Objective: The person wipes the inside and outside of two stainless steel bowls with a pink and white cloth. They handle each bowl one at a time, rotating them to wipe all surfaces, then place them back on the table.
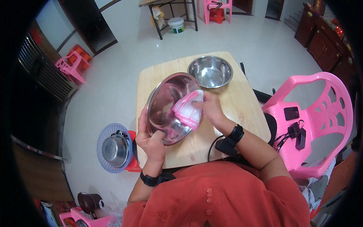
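My left hand (150,142) grips the near left rim of a shiny stainless steel bowl (163,99), thumb over the edge. The bowl is tilted above the wooden table, its inside facing up and towards me. In my right hand (212,109) is a white cloth with pink edging (188,109), held at the bowl's right side and hanging across its opening. The cloth's folds hide part of the bowl's inner wall. A second stainless steel bowl (210,72) stands upright at the table's far right, just beyond the tilted one.
The light wooden table (181,157) has rounded corners. To its left, a bluish plastic basket (102,159) holds metal bowls over something red. A pink plastic chair (283,110) on the right carries a phone (291,113) and black adapters (300,139). A black cable (210,150) crosses the table's near edge.
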### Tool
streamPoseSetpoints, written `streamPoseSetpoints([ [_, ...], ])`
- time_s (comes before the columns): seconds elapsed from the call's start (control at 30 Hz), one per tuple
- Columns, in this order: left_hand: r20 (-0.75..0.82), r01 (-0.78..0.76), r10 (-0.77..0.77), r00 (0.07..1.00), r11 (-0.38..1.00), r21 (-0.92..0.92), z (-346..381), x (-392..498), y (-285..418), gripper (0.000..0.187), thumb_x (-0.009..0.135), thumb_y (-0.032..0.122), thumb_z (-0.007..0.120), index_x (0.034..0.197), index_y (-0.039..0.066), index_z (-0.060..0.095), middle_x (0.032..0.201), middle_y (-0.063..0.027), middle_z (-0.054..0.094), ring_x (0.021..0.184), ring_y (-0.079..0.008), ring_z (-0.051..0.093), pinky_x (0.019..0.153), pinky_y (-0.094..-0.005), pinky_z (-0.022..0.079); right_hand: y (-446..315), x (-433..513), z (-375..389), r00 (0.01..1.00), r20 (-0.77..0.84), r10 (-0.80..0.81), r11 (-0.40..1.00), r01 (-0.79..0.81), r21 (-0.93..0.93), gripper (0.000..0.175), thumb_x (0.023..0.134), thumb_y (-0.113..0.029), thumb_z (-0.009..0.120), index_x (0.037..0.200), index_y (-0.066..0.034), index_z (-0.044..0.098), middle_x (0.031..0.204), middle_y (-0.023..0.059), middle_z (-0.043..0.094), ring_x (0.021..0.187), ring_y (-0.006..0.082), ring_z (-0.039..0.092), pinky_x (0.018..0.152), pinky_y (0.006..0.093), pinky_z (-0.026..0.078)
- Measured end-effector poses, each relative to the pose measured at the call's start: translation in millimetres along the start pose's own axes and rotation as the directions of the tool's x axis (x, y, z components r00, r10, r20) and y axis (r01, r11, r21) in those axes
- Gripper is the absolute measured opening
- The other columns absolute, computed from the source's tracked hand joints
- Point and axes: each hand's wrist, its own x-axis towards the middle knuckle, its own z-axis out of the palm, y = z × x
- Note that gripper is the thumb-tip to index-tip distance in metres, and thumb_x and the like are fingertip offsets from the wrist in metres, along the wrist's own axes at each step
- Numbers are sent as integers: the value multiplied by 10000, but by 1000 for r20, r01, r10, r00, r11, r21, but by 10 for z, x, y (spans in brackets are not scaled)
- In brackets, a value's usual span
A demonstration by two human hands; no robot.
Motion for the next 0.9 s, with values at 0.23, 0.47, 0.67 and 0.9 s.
streamPoseSetpoints([
  [0.23, 196, -29, -1, 981, 988, 154, -139, 129, 101, 846, 619, -177, 396, 1450, -72, 515, 1382, -139, 593, 1325, -236, 559, 1155, -348, 397, -505, 191, -90, 871, 33, -490, 769, 449, -455, 147, 786, -36, 715, 925, -41, 665, 788, 73, 652, 727, 183, 655, 629, 349, 486],
  [0.47, 197, 33, -64, 978, 987, 159, -33, 119, 183, 853, 688, -208, 415, 1506, 23, 488, 1152, -72, 611, 1080, -159, 599, 1037, -273, 444, -1079, 52, 322, 336, 314, -888, 121, 829, -546, 152, 766, -207, 653, 806, -72, 596, 795, 83, 571, 781, 277, 574, 691, 402, 455],
  [0.67, 225, -11, -85, 971, 919, 394, -7, 102, 296, 774, 847, -51, 654, 1565, -8, 369, 1350, -119, 601, 1254, -207, 580, 1057, -325, 450, -1167, -324, 587, 114, 588, -801, -122, 931, -345, 139, 732, -193, 632, 781, -66, 603, 790, 69, 578, 791, 250, 583, 696, 374, 456],
  [0.9, 272, 30, -69, 960, 989, 147, -43, 70, 199, 903, 737, -134, 498, 1603, 1, 277, 1262, -137, 623, 1150, -208, 621, 1021, -326, 480, -1092, -208, 440, 365, 511, -779, 57, 851, -521, 147, 771, -205, 669, 865, -112, 606, 812, 49, 603, 775, 230, 616, 675, 371, 458],
])
